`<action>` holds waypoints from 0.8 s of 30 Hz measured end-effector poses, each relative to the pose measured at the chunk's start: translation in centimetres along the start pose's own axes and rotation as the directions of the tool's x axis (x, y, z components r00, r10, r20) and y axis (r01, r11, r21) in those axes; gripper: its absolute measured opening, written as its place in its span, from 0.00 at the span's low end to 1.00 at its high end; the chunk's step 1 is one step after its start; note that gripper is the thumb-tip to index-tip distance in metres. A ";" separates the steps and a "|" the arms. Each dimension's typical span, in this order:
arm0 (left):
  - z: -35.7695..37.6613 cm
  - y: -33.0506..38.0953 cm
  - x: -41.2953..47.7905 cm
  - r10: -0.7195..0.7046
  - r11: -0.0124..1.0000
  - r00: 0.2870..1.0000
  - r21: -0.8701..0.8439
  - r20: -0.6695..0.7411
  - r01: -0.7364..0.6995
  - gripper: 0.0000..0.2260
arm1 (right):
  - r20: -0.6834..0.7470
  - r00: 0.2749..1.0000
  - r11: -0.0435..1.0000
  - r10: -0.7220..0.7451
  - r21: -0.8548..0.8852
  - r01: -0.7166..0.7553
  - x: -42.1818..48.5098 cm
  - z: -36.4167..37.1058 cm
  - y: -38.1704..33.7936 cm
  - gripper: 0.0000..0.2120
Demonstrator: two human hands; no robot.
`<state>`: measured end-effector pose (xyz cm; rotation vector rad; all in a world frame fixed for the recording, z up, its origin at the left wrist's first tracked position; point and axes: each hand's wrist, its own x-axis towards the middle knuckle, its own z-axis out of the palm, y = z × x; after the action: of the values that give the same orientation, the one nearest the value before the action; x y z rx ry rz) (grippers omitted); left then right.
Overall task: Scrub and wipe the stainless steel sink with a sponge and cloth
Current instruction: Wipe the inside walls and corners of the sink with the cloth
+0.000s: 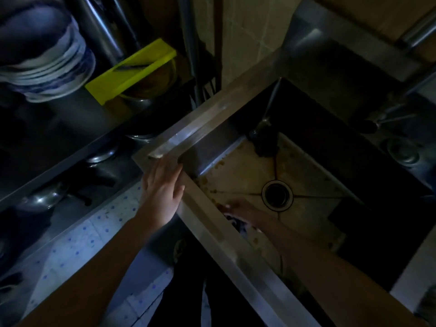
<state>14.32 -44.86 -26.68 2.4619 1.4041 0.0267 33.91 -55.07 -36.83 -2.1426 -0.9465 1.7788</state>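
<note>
Leans over a deep rectangular stainless steel sink (212,119) in dim light, its pale floor blotched with brown stains (207,182) along the left wall and into the near corner. Lays the left hand (162,192) flat on the near-left corner of the sink's rim, fingers straight and slightly spread, thumb at the inner edge, gripping nothing. Reaches the right hand (238,208) down inside the basin, close to the near wall and left of the round metal drain (277,195) in the middle of the floor. Too blurred there to tell how far the fingers curl. Just beneath that hand, against the near wall, a dark scrap with white marks (236,225); cannot tell whether sponge or cloth, nor whether the fingers have hold of it. At the far-left corner of the basin floor, a dark lump (265,147), too dim to make out. Left of the sink, on dark shelving: a stack of blue-and-white ceramic bowls (47,62), a bright yellow-green plastic board (132,72) lying across a glass bowl (151,83), and shiny metal pots (101,156) on the level below. Underfoot, pale floor tiles with blue dots (82,244).
</note>
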 end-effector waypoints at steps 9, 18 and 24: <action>1.2 0.3 -1.4 -0.074 0.996 0.996 0.062 0.050 0.071 0.27 | -0.092 0.953 0.921 -0.288 0.246 0.302 0.9 -0.3 -9.4 0.13; 1.8 -0.1 -1.6 -0.072 0.993 0.994 0.102 0.085 0.063 0.26 | 0.022 0.994 0.988 0.104 0.110 -0.106 -2.6 0.7 8.3 0.11; 1.0 0.3 -1.1 -0.092 0.993 0.995 0.077 0.049 0.088 0.24 | 0.028 0.997 0.992 0.076 0.096 -0.078 -3.1 1.1 9.6 0.14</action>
<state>14.16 -46.13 -27.37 2.4368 1.5184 -0.1113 35.99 -64.58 -39.71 -2.1295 -0.7759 1.8505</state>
